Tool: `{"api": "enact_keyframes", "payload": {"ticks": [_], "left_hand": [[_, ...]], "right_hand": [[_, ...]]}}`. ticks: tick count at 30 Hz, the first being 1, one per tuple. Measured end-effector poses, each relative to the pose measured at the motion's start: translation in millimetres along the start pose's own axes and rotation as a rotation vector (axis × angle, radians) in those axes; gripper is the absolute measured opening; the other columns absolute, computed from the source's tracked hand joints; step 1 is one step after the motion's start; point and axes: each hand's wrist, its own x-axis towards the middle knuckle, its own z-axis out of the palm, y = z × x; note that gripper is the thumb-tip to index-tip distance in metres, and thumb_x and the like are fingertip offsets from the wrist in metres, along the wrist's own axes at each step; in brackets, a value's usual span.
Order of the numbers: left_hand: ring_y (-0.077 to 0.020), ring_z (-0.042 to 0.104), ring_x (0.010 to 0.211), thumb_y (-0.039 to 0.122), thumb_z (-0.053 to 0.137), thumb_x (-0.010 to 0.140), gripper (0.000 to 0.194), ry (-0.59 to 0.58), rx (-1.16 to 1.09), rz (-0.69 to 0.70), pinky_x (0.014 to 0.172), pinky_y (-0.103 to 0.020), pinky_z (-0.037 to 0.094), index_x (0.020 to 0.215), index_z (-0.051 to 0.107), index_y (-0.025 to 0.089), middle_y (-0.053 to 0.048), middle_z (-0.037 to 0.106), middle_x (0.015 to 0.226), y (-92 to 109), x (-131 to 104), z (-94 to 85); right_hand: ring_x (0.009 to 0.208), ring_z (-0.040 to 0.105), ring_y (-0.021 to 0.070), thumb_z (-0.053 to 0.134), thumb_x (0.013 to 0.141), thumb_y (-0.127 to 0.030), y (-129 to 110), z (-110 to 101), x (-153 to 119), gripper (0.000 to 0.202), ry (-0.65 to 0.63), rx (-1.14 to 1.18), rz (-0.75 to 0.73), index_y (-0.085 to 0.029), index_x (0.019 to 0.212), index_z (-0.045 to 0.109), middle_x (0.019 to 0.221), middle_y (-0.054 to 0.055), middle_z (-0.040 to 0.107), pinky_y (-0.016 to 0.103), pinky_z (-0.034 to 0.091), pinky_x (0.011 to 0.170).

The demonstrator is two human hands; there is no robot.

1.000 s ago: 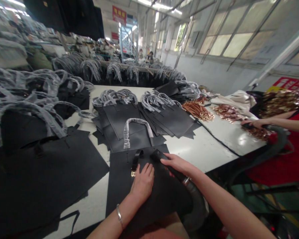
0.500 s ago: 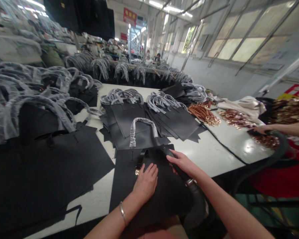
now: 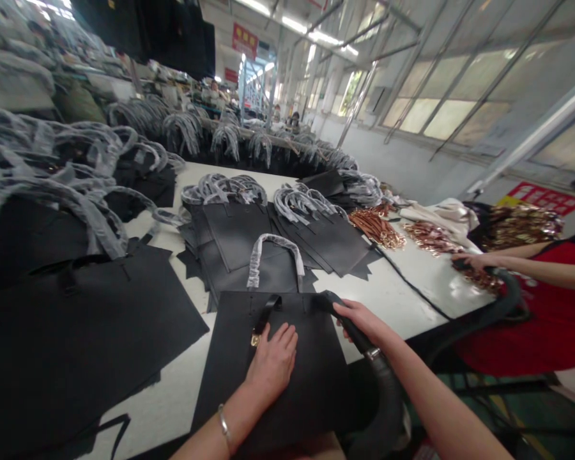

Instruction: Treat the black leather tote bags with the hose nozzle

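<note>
A black bag panel (image 3: 311,370) lies in front of me, with a plastic-wrapped handle (image 3: 278,241) standing up from its far edge. My left hand (image 3: 272,358) rests flat on it, fingers stretched out, thumb beside a short black strap (image 3: 267,311) with a gold clasp (image 3: 255,338). My right hand (image 3: 361,321) is closed around a black hose nozzle (image 3: 359,337) whose tip is at the panel's far right corner. From a metal collar on the nozzle, a thick black hose (image 3: 388,396) curves down beneath my right forearm.
Stacked black panels with wrapped handles (image 3: 239,236) lie ahead on the white table (image 3: 426,287), and more (image 3: 76,345) at left. Brown straps with gold hardware (image 3: 378,227) are at right. There a co-worker's hand (image 3: 474,260) grips another black hose (image 3: 508,294).
The nozzle tip has shifted from over the panel to its far right corner. The panel's far edge now lies flatter and straighter. My left hand remains on the panel.
</note>
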Motion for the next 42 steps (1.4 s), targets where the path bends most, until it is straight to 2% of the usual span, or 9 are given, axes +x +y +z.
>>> {"api": "enact_keyframes", "payload": {"ticks": [8,15,20,25,30,33,36,38,42], "left_hand": [[-0.0235,0.044,0.128,0.022,0.037,0.093,0.039,-0.039,-0.058,0.025,0.109,-0.052,0.024,0.128,0.054,0.02,-0.007,0.053,0.136,2,2,-5.3],[-0.0247,0.045,0.128,0.021,0.039,0.092,0.039,-0.039,-0.051,0.019,0.109,-0.052,0.024,0.127,0.055,0.02,-0.008,0.052,0.137,2,4,-2.6],[-0.0243,0.045,0.129,0.021,0.039,0.092,0.039,-0.042,-0.048,0.016,0.109,-0.052,0.025,0.128,0.055,0.021,-0.007,0.053,0.137,3,4,-3.6],[-0.025,0.045,0.128,0.02,0.041,0.091,0.039,-0.037,-0.056,0.025,0.108,-0.054,0.027,0.127,0.055,0.02,-0.007,0.053,0.136,3,5,-2.0],[-0.0228,0.051,0.121,0.018,0.042,0.091,0.034,0.053,-0.1,0.049,0.106,-0.047,0.034,0.122,0.057,0.02,-0.008,0.058,0.129,2,0,-1.7],[-0.0199,0.056,0.109,0.014,0.044,0.09,0.031,0.193,-0.126,-0.095,0.096,-0.035,0.044,0.117,0.058,0.018,-0.01,0.06,0.121,-3,-2,-10.7],[-0.0263,0.054,0.107,0.018,0.053,0.086,0.029,0.314,-0.042,-0.461,0.09,-0.041,0.045,0.114,0.058,0.013,-0.015,0.055,0.117,-16,2,-26.2],[-0.0291,0.053,0.104,0.022,0.059,0.082,0.025,0.27,-0.022,-0.588,0.088,-0.043,0.044,0.106,0.061,0.013,-0.015,0.056,0.113,-25,6,-36.0],[-0.0234,0.06,0.086,0.027,0.059,0.083,0.013,0.16,-0.324,-0.554,0.079,-0.035,0.045,0.089,0.063,0.017,-0.007,0.063,0.087,-34,9,-43.5]], "right_hand": [[0.039,0.055,0.0125,0.058,0.084,-0.051,8,-22,-11,0.036,-0.004,0.048,0.093,-0.018,0.099,0.052,0.063,0.001,0.06,0.021,0.043,0.034],[0.039,0.054,0.0107,0.053,0.089,-0.046,5,-31,17,0.028,0.142,0.112,0.013,-0.019,0.095,0.048,0.064,-0.001,0.058,0.021,0.044,0.036],[0.039,0.055,0.0115,0.058,0.085,-0.047,5,-40,-2,0.03,0.089,0.083,0.032,-0.019,0.094,0.052,0.063,-0.001,0.058,0.021,0.044,0.035],[0.038,0.055,0.0133,0.062,0.082,-0.046,3,-31,3,0.032,0.044,0.051,0.061,-0.017,0.092,0.055,0.062,0.002,0.06,0.023,0.044,0.034],[0.039,0.053,0.0096,0.059,0.083,-0.045,-18,-13,20,0.03,0.157,0.023,-0.118,-0.02,0.098,0.053,0.062,-0.004,0.055,0.02,0.043,0.036],[0.042,0.055,0.0104,0.06,0.081,-0.046,-29,-3,2,0.035,0.129,-0.003,-0.203,-0.022,0.105,0.054,0.064,-0.005,0.055,0.02,0.045,0.039],[0.042,0.055,0.0114,0.063,0.078,-0.046,-31,10,-26,0.043,0.014,-0.043,-0.214,-0.021,0.112,0.057,0.064,-0.005,0.056,0.022,0.045,0.039],[0.043,0.055,0.0112,0.062,0.079,-0.046,-28,21,-42,0.049,-0.065,-0.069,-0.199,-0.021,0.121,0.055,0.065,-0.005,0.056,0.022,0.044,0.04],[0.045,0.055,0.0117,0.061,0.082,-0.043,-19,40,-65,0.061,-0.183,-0.101,-0.167,-0.022,0.137,0.044,0.062,-0.006,0.054,0.023,0.045,0.042]]}}
